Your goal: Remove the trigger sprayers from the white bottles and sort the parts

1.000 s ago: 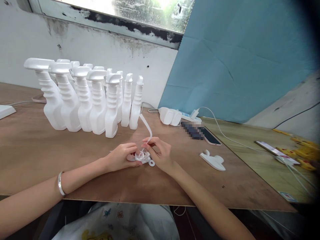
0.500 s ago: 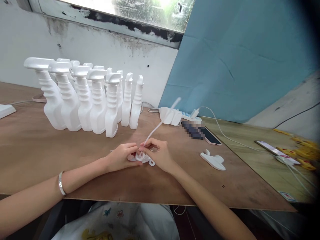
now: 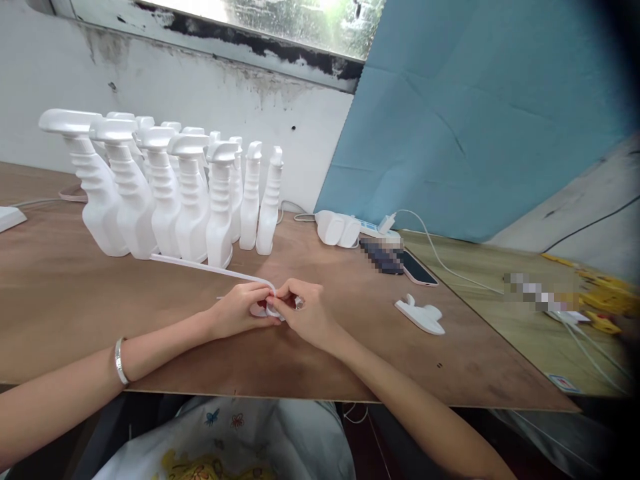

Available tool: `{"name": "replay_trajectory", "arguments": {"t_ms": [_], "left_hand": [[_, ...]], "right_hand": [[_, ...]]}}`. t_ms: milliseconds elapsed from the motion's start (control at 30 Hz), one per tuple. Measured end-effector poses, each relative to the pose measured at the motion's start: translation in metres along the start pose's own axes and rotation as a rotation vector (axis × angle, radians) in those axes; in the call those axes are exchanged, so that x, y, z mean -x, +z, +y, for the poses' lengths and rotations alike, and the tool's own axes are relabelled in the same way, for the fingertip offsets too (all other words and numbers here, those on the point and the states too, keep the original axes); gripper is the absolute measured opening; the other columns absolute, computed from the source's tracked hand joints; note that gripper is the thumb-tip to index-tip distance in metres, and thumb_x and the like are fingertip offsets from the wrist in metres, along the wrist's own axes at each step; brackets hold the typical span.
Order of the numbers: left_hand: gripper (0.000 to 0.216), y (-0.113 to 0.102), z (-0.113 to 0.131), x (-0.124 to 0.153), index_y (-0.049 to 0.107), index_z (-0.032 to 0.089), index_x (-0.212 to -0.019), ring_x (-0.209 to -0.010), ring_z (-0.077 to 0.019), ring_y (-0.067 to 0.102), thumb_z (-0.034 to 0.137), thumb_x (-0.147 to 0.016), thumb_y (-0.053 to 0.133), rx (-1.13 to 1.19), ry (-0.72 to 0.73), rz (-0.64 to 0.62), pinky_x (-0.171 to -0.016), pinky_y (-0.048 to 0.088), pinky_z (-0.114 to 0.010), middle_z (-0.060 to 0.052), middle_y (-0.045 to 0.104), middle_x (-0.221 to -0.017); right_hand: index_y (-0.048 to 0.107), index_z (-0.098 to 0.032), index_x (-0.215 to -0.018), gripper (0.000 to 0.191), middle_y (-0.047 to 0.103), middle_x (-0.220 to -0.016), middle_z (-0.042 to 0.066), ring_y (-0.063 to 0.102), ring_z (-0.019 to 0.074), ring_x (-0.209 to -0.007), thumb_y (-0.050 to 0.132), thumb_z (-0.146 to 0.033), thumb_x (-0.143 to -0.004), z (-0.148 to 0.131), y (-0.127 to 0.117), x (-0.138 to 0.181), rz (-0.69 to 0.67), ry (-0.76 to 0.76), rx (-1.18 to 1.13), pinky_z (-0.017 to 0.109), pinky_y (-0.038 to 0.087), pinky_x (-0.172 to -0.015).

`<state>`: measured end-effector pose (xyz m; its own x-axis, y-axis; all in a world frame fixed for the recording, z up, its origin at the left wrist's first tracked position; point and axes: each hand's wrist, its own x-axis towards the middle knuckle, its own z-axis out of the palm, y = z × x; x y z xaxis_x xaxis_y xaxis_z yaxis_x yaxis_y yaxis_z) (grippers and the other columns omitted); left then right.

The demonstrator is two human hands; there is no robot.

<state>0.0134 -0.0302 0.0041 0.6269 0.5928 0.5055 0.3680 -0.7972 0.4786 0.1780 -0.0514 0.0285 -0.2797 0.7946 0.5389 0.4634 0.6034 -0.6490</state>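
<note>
Close to the table's front edge, my left hand point(image 3: 243, 312) is closed around a small white plastic sprayer part point(image 3: 273, 311), mostly covered by fingers. My right hand point(image 3: 309, 315) pinches at the same spot, thumb and forefinger on the end of a thin white tube point(image 3: 210, 268). From the fingertips the tube bends and runs left, toward the front of the bottles. Whether its end sits inside the part is hidden. To the right lies a white plastic shell point(image 3: 421, 316), touched by neither hand.
Several white spray bottles point(image 3: 193, 207) stand in rows at the back left. Behind the hands are white chargers point(image 3: 336, 229), a power strip point(image 3: 375, 231) and a phone point(image 3: 419, 268). Another table point(image 3: 480, 267) with cables and yellow items adjoins at the right.
The tube, which pointed up and to the right, now swings over to the left, low above the table. My right hand stays beside the left one and has turned slightly.
</note>
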Motion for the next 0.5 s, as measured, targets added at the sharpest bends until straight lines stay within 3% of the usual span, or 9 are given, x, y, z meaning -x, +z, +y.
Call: {"name": "replay_trajectory", "arguments": {"t_ms": [400,500], "left_hand": [[0.021,-0.002,0.003,0.000,0.056,0.016,-0.081,-0.067,-0.0115,0.051,0.037,-0.078,0.055,0.010,-0.050,-0.052,-0.063,0.039,-0.021,0.000,0.054,-0.076],[0.021,-0.001,0.001,0.000,0.054,0.016,-0.076,-0.067,-0.0119,0.050,0.037,-0.078,0.055,-0.005,-0.044,-0.044,-0.062,0.040,-0.021,-0.001,0.054,-0.075]], "right_hand": [[0.055,-0.017,-0.056,0.016,0.055,-0.053,-0.003,0.044,0.0070,-0.048,0.060,-0.019,-0.071,-0.001,0.000,0.005,0.016,0.030,0.009,0.020,0.037,-0.049],[0.060,-0.018,-0.065,0.012,0.060,-0.061,-0.002,0.051,0.0095,-0.058,0.064,-0.027,-0.071,0.006,-0.010,0.000,-0.090,0.004,-0.024,0.021,0.041,-0.056]]}}
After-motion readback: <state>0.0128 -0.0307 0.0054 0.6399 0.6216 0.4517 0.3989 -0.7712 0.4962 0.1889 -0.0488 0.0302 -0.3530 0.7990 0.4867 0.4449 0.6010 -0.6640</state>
